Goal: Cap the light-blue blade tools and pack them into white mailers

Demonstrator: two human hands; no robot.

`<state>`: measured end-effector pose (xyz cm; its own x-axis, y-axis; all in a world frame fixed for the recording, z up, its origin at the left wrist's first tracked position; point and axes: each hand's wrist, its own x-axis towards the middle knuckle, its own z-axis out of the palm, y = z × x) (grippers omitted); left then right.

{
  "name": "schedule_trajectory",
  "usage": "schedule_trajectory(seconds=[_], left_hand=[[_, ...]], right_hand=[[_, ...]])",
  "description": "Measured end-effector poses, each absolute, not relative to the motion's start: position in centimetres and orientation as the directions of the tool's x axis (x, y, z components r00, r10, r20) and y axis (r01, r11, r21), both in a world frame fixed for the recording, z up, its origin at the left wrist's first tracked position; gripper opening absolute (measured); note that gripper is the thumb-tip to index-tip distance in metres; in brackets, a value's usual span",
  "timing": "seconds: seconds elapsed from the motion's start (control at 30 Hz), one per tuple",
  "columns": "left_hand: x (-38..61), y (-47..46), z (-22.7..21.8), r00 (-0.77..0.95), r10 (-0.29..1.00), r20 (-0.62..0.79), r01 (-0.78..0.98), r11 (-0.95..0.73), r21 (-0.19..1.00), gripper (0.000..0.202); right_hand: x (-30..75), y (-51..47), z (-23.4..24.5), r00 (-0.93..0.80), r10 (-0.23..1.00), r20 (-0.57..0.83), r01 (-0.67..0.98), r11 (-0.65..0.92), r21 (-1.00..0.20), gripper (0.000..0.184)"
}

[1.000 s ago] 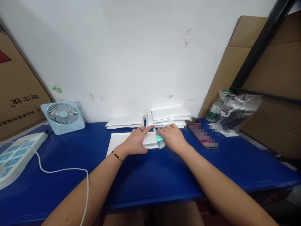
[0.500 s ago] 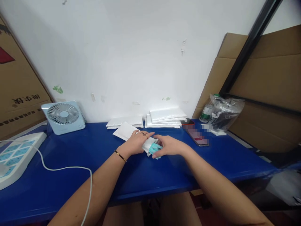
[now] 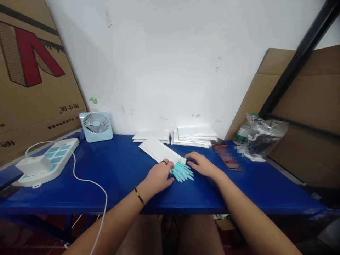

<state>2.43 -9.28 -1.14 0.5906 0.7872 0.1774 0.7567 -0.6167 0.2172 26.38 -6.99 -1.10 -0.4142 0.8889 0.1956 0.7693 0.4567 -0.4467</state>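
Observation:
A white padded envelope (image 3: 159, 148) lies slanted on the blue table, its mouth towards me. Thin teal sticks (image 3: 182, 171) fan out of that mouth; their other ends are hidden inside. My left hand (image 3: 159, 174) is closed on the envelope's near edge beside the mouth, with its thumb lower down by the sticks. At the mouth's right corner is my right hand (image 3: 202, 164), index finger and thumb apart with a gap between them. Its fingertips touch or nearly touch the envelope's corner.
White envelopes lie stacked (image 3: 196, 132) and in a lower pile (image 3: 151, 136) by the wall. A phone (image 3: 227, 157), a bagged item (image 3: 262, 140) and a bottle (image 3: 241, 135) stand right. Left are a fan (image 3: 97, 125), a power strip (image 3: 60, 156) and a white cable (image 3: 87, 180).
My right hand has moved off the teal sticks to the envelope's corner, and the sticks now show more and spread wider. My left hand has slid down towards the mouth. The view has shifted left.

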Motion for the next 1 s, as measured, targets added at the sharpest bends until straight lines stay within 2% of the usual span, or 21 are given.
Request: schedule_trajectory(seconds=[0.03, 0.1, 0.17, 0.27, 0.33, 0.47, 0.6, 0.67, 0.7, 0.77, 0.83, 0.9, 1.0], left_hand=[[1.9, -8.4, -0.8, 0.611, 0.769, 0.188, 0.739, -0.639, 0.214, 0.053], [1.1, -5.7, 0.0, 0.687, 0.697, 0.203, 0.679, -0.716, 0.163, 0.085], [0.8, -2.7, 0.7, 0.765, 0.627, 0.147, 0.619, -0.779, 0.105, 0.109], [1.2, 0.7, 0.5, 0.831, 0.555, -0.036, 0.555, -0.826, 0.095, 0.117], [1.7, 1.4, -0.5, 0.844, 0.530, -0.085, 0.536, -0.833, 0.132, 0.112], [1.7, 0.0, -2.5, 0.842, 0.540, 0.018, 0.526, -0.827, 0.200, 0.098], [1.1, -2.0, -2.6, 0.823, 0.564, 0.073, 0.538, -0.813, 0.222, 0.106], [0.8, -3.4, -2.2, 0.771, 0.615, 0.166, 0.576, -0.785, 0.228, 0.105], [0.7, -4.2, -2.0, 0.728, 0.647, 0.227, 0.606, -0.762, 0.230, 0.097], [0.7, -6.3, -1.9, 0.632, 0.705, 0.321, 0.674, -0.705, 0.222, 0.066], [1.0, -8.2, -2.2, 0.605, 0.727, 0.326, 0.718, -0.675, 0.171, 0.034], [1.6, -9.6, -2.8, 0.623, 0.728, 0.286, 0.741, -0.666, 0.082, 0.022], [2.6, -10.2, -3.4, 0.621, 0.738, 0.264, 0.769, -0.638, -0.025, 0.022]], right_hand=[[26.3, -8.1, -1.1, -0.348, 0.922, 0.172, 0.801, 0.388, -0.457, 0.045], [25.5, -10.6, -1.6, -0.194, 0.972, 0.129, 0.861, 0.232, -0.453, 0.077], [24.0, -12.8, -3.0, -0.116, 0.989, 0.094, 0.906, 0.145, -0.397, 0.094], [21.4, -14.0, -5.2, 0.000, 0.996, 0.084, 0.953, 0.026, -0.303, 0.104], [20.1, -13.5, -6.0, 0.043, 0.995, 0.085, 0.956, -0.016, -0.292, 0.101], [19.1, -11.8, -6.1, -0.009, 0.996, 0.087, 0.941, 0.038, -0.337, 0.089], [20.6, -11.1, -5.3, -0.110, 0.985, 0.132, 0.874, 0.159, -0.460, 0.086], [22.4, -10.5, -4.7, -0.145, 0.967, 0.208, 0.819, 0.235, -0.523, 0.071], [23.4, -10.1, -4.3, -0.156, 0.953, 0.261, 0.802, 0.276, -0.529, 0.059], [25.0, -8.8, -3.7, -0.274, 0.906, 0.323, 0.787, 0.404, -0.466, 0.045], [25.9, -7.2, -3.4, -0.435, 0.844, 0.316, 0.761, 0.531, -0.372, 0.043], [25.8, -5.7, -3.5, -0.537, 0.786, 0.306, 0.730, 0.615, -0.299, 0.037], [24.9, -4.4, -3.9, -0.567, 0.749, 0.342, 0.715, 0.654, -0.247, 0.025]])
